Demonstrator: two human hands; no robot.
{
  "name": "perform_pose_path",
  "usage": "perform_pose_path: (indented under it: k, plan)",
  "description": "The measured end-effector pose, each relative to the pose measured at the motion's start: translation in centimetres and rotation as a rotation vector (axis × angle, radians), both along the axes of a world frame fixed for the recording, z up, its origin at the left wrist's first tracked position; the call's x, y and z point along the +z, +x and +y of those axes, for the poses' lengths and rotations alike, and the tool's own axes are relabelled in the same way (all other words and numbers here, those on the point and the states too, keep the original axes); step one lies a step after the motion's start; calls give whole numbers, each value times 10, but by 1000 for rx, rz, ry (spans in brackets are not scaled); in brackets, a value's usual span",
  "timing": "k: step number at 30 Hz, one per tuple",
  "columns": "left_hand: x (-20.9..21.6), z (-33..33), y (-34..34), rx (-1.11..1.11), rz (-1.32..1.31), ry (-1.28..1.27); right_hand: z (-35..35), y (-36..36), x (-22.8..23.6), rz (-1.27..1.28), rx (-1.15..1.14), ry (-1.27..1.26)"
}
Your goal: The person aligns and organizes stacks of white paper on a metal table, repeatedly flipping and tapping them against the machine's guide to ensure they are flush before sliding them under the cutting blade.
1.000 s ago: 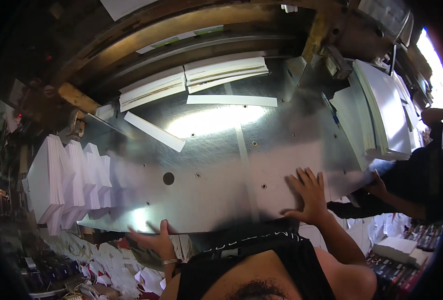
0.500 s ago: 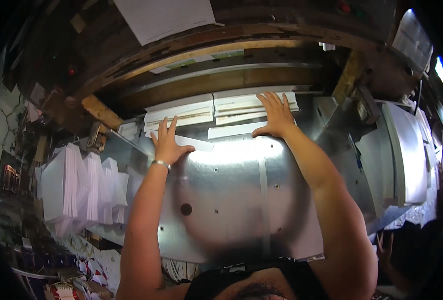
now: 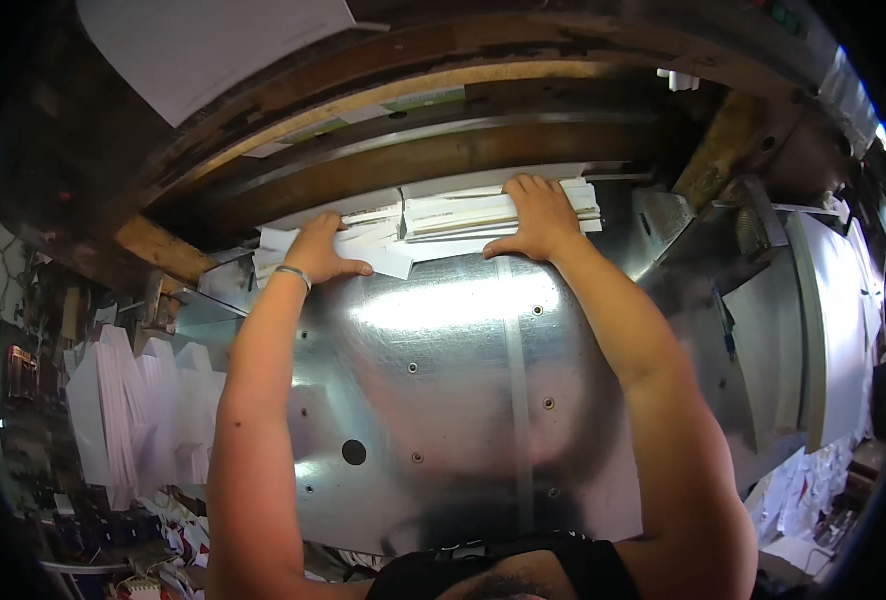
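Observation:
Two groups of narrow white paper strips lie side by side along the back of a shiny metal table. My left hand (image 3: 315, 250) is closed over the left paper strips (image 3: 375, 236), fingers curled over their far side and thumb pointing right along the near edge. Several of these strips lie askew, and one sticks out toward me. My right hand (image 3: 543, 220) grips the right paper strips (image 3: 448, 220), fingers bent over the top and thumb stretched left along the front. These strips lie more evenly. My palms hide parts of both groups.
The metal table (image 3: 463, 400) has small holes and one larger dark hole. Behind the strips runs a dark horizontal machine beam (image 3: 443, 155). White paper stacks (image 3: 128, 410) stand at left; a large white paper stack (image 3: 828, 330) stands at right. A white sheet (image 3: 218, 45) lies up top.
Both hands have gone from spread fingers to bent ones over the strips. The loose front strips are now pushed back against the piles. The whole view has shifted slightly.

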State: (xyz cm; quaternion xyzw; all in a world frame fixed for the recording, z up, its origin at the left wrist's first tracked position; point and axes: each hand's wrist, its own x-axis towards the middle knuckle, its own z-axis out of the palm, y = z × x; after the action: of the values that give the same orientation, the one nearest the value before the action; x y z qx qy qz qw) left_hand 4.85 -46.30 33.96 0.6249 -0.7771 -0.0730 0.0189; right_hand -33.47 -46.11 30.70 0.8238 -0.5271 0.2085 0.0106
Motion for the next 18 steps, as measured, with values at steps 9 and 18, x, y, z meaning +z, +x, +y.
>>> perform_pose_path:
  k: [9,18]
  plan:
    - [-15,18,7,-30,-124,-220,10,2,8,24,-42,46]
    - [-25,50,1,98,-26,-71,14,3,13,45,-47,145]
